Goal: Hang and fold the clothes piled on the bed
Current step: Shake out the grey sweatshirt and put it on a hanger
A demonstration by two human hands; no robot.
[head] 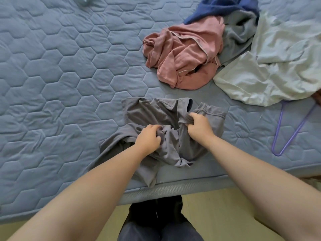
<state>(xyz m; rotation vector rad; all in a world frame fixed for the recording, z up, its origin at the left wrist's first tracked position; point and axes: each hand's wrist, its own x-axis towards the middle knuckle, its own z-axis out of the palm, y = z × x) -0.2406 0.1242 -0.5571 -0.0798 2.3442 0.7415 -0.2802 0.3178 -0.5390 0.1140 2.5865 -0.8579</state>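
A crumpled grey T-shirt (149, 113) lies on the blue quilted bed (60, 84) near its front edge, one part hanging over the edge. My left hand (148, 136) grips a bunch of its fabric in the middle. My right hand (198, 125) grips the fabric near the collar, fingers curled into it. Behind the shirt lie a pink garment (184, 54), a dark blue garment (220, 7), a grey garment (239, 30) and a pale green garment (278, 66) in a loose pile.
A purple wire hanger (293, 131) lies on the bed to the right of the shirt, partly under the pale green garment. A bit of white cloth (85, 0) shows at the top edge. Below the bed edge is a light floor (217, 209) and my legs.
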